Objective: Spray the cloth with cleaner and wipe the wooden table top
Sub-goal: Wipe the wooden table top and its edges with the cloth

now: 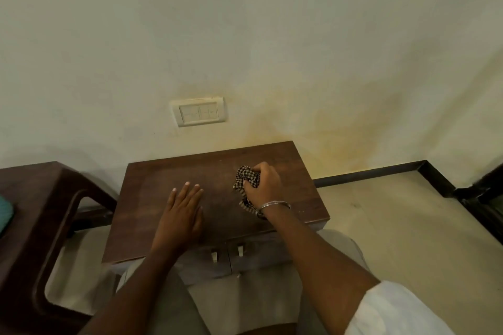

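A small dark wooden table [174,171] stands against the wall in front of me. My right hand [265,185] is closed around a bunched black-and-cream checked cloth [245,175], pressing it onto the right half of the table top. Part of the cloth trails out under my wrist, which wears a metal bangle. My left hand [182,212] lies flat on the left half of the top, fingers apart, holding nothing. No spray bottle is in view.
A dark brown plastic chair [40,212] stands close to the table's left side. Two drawer handles [227,253] show on the table's front. A switch plate [198,111] is on the wall behind. A dark skirting [381,171] runs along the floor at right.
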